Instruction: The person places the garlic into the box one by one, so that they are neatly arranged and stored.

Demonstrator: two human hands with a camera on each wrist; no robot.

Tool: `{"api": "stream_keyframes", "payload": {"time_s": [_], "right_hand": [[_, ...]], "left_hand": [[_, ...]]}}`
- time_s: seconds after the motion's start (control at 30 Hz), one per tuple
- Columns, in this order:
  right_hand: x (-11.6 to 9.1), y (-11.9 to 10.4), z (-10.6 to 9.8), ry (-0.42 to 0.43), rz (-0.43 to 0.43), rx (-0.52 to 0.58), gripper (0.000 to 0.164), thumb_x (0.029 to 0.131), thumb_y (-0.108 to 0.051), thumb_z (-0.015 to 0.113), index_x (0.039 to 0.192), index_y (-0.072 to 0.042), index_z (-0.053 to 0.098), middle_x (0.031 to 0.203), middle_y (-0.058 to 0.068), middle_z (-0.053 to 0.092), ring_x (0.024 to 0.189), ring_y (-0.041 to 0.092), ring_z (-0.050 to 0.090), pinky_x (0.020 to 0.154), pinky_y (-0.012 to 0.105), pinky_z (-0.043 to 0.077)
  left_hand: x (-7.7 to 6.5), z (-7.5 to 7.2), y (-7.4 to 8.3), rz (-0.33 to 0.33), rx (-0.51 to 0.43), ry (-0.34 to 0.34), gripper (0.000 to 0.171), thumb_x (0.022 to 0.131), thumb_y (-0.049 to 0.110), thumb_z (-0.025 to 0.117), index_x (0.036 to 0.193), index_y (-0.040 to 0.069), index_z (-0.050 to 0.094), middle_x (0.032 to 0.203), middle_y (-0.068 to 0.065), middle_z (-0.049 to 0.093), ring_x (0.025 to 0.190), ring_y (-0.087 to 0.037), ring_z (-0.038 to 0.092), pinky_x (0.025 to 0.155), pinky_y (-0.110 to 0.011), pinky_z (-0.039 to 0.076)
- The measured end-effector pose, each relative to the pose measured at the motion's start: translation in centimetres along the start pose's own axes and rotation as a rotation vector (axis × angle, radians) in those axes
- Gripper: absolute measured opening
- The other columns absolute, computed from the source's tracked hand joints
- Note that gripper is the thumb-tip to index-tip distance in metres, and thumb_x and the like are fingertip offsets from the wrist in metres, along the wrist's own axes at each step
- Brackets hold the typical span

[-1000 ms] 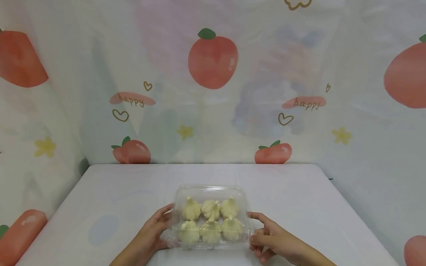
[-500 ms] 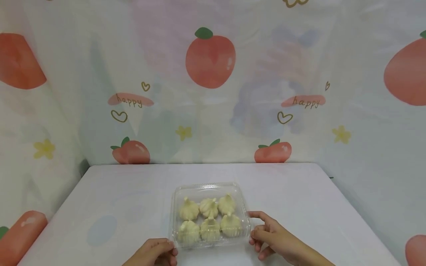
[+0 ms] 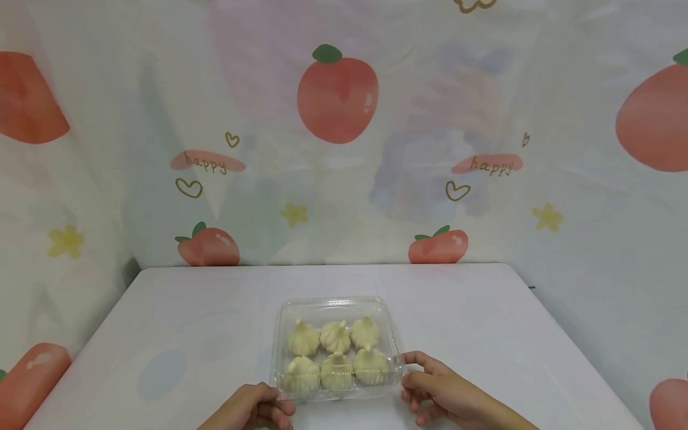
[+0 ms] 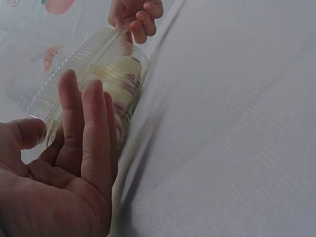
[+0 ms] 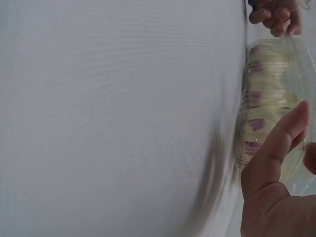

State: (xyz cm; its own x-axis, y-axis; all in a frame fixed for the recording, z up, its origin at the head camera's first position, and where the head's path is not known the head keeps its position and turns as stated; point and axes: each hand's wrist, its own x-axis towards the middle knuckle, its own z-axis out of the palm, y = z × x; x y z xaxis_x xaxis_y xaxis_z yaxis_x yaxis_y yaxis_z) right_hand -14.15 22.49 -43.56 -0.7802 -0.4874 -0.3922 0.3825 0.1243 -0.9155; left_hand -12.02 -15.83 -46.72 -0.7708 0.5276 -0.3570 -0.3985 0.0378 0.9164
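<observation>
A clear plastic clamshell box (image 3: 332,303), its lid down, sits near the table's front edge. Inside are pale garlic bulbs (image 3: 335,338) in two rows; the right wrist view shows purple patches on the undersides of the bulbs (image 5: 256,123). My left hand (image 3: 250,407) pinches the rim at the box's near left corner between thumb and index finger, its other fingers loose below. On the right side, near the front, my right hand (image 3: 443,388) pinches the rim with thumb and index finger.
The white-covered table (image 3: 199,322) stretches out around the box. Behind it hangs a cloth (image 3: 258,89) printed with peaches, hearts and flowers, and similar cloth closes in both sides.
My left hand has left the box's left side and come to its near left corner. The box has turned slightly and shifted left. My right index finger has slid nearer along the rim.
</observation>
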Motion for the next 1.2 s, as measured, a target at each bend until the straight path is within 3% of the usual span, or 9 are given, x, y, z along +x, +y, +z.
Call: {"api": "stream_keyframes", "payload": {"time_s": [0.13, 0.2, 0.43, 0.63, 0.8, 1.0, 1.2], "right_hand": [[-0.35, 0.03, -0.16, -0.033, 0.029, -0.037, 0.021, 0.097, -0.019, 0.054, 0.110, -0.003, 0.053, 0.080, 0.002, 0.062, 0.065, 0.009, 0.055, 0.053, 0.023, 0.050], [-0.46, 0.03, -0.25, -0.069, 0.035, -0.060, 0.020, 0.099, -0.022, 0.054, 0.103, -0.003, 0.059, 0.080, 0.001, 0.062, 0.065, 0.009, 0.056, 0.053, 0.022, 0.049], [-0.38, 0.15, -0.13, -0.158, 0.042, -0.017, 0.022, 0.101, -0.024, 0.053, 0.099, -0.007, 0.066, 0.083, -0.003, 0.064, 0.071, 0.006, 0.059, 0.053, 0.019, 0.048], [-0.32, 0.31, -0.04, -0.157, 0.041, 0.011, 0.020, 0.100, -0.023, 0.052, 0.095, -0.010, 0.066, 0.082, -0.004, 0.064, 0.071, 0.006, 0.060, 0.054, 0.020, 0.050], [-0.20, 0.41, -0.11, -0.150, 0.033, 0.009, 0.018, 0.099, -0.021, 0.052, 0.091, -0.011, 0.066, 0.080, -0.005, 0.063, 0.069, 0.005, 0.058, 0.053, 0.019, 0.050], [-0.09, 0.57, -0.11, -0.145, 0.030, 0.020, 0.018, 0.098, -0.020, 0.053, 0.090, -0.012, 0.067, 0.078, -0.006, 0.063, 0.067, 0.004, 0.058, 0.052, 0.018, 0.050], [-0.43, 0.48, -0.20, -0.138, 0.043, -0.004, 0.022, 0.101, -0.023, 0.052, 0.094, -0.010, 0.068, 0.079, -0.005, 0.065, 0.068, 0.004, 0.060, 0.050, 0.017, 0.047]], "left_hand": [[0.04, 0.04, 0.11, 0.012, -0.010, -0.009, 0.040, 0.101, 0.033, 0.045, 0.102, 0.003, 0.072, 0.077, 0.006, 0.071, 0.078, -0.013, 0.068, 0.086, -0.030, 0.053], [0.08, 0.05, 0.14, 0.018, -0.006, -0.007, 0.039, 0.100, 0.032, 0.046, 0.101, 0.003, 0.072, 0.077, 0.007, 0.071, 0.078, -0.012, 0.069, 0.085, -0.029, 0.053], [0.12, 0.01, -0.26, 0.024, -0.030, -0.005, 0.037, 0.099, 0.031, 0.048, 0.097, 0.005, 0.074, 0.075, 0.008, 0.071, 0.074, -0.008, 0.068, 0.077, -0.026, 0.055], [0.06, 0.18, -0.62, 0.018, -0.094, -0.011, 0.033, 0.098, 0.030, 0.051, 0.094, 0.007, 0.075, 0.074, 0.008, 0.072, 0.065, -0.004, 0.067, 0.061, -0.021, 0.053], [0.05, 0.36, -0.68, 0.000, -0.106, 0.000, 0.034, 0.098, 0.031, 0.050, 0.092, 0.007, 0.074, 0.073, 0.007, 0.071, 0.058, -0.002, 0.063, 0.054, -0.020, 0.049], [0.09, 0.50, -0.60, 0.008, -0.078, 0.007, 0.034, 0.098, 0.030, 0.049, 0.091, 0.007, 0.073, 0.072, 0.008, 0.071, 0.059, -0.002, 0.063, 0.053, -0.020, 0.048], [0.18, 0.45, -0.51, 0.014, -0.061, -0.008, 0.034, 0.098, 0.031, 0.049, 0.091, 0.007, 0.072, 0.072, 0.008, 0.070, 0.066, -0.006, 0.067, 0.063, -0.022, 0.054]]}}
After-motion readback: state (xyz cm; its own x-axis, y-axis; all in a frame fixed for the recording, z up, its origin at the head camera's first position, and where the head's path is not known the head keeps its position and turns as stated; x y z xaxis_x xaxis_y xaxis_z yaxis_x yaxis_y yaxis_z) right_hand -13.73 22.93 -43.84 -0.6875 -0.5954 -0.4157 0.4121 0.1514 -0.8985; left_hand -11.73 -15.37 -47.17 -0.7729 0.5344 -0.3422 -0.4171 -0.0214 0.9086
